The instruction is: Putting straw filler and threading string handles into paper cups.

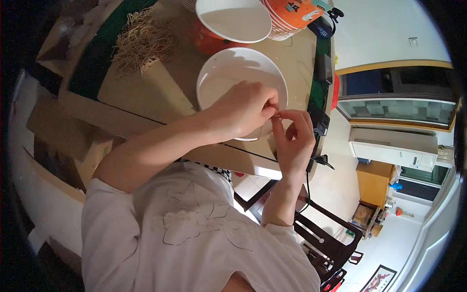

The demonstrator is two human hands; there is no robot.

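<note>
My left hand reaches across a white round paper tub, its fingers curled into a pinch. At the tub's right rim its fingertips meet those of my right hand, whose thumb and forefinger are pressed together too. What lies between the fingertips is too small to make out. Below my left hand a thin line, perhaps a strand, shows near the tub's lower rim. To the far left on the table lies a tangled heap of beige strings.
Behind the tub stand another white-lined tub and a stack of orange printed tubs. The brown tabletop has a dark green border. Black devices with a cable sit along its right edge. A dark chair stands at lower right.
</note>
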